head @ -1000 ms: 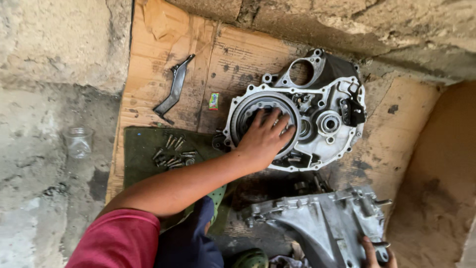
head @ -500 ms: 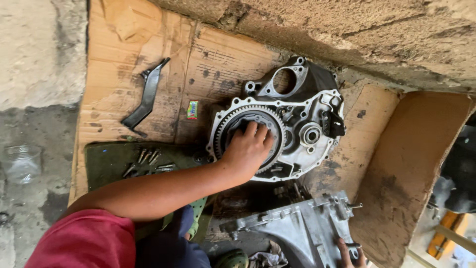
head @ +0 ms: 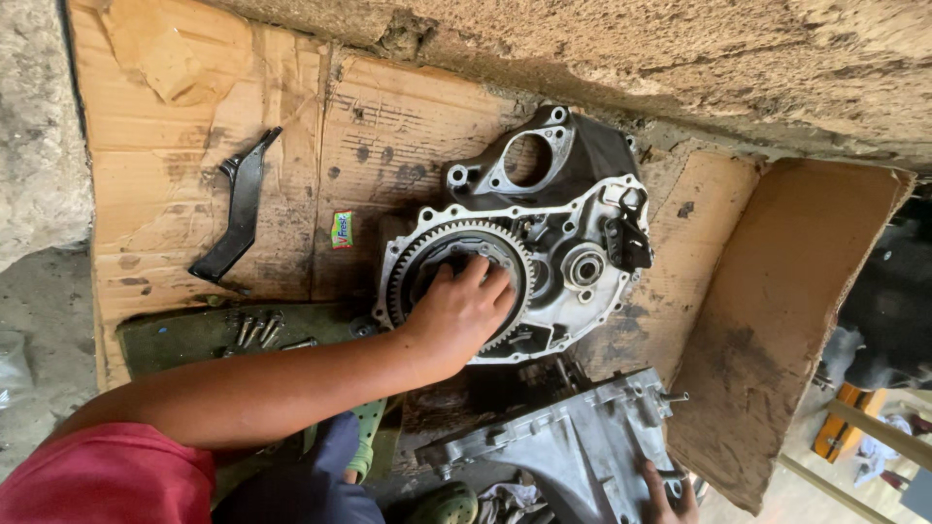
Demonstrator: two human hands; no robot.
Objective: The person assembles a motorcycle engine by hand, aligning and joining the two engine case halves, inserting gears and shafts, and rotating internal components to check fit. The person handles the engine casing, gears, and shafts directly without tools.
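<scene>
A metal gearbox housing (head: 544, 146) lies flat on cardboard, with a large toothed ring gear (head: 424, 240) seated in its left side. My left hand (head: 464, 311) reaches in from the lower left and lies over the gear's centre, fingers curled onto its hub. A second grey housing half (head: 573, 446) lies nearer to me at the bottom. Only the fingers of my right hand (head: 665, 490) show, gripping that half's lower right edge.
Flattened cardboard (head: 175, 126) covers the ground, with a flap (head: 777, 320) folded up at the right. On it lie a black bracket (head: 238, 209), a small packet (head: 341, 230) and loose bolts (head: 254, 330) on a green mat (head: 184, 335). A rough stone wall (head: 680, 58) runs along the top.
My left hand has stayed on the ring gear, its fingers shifting slightly. The view has drifted, so the housing sits a little further left. My right hand remains on the lower housing.
</scene>
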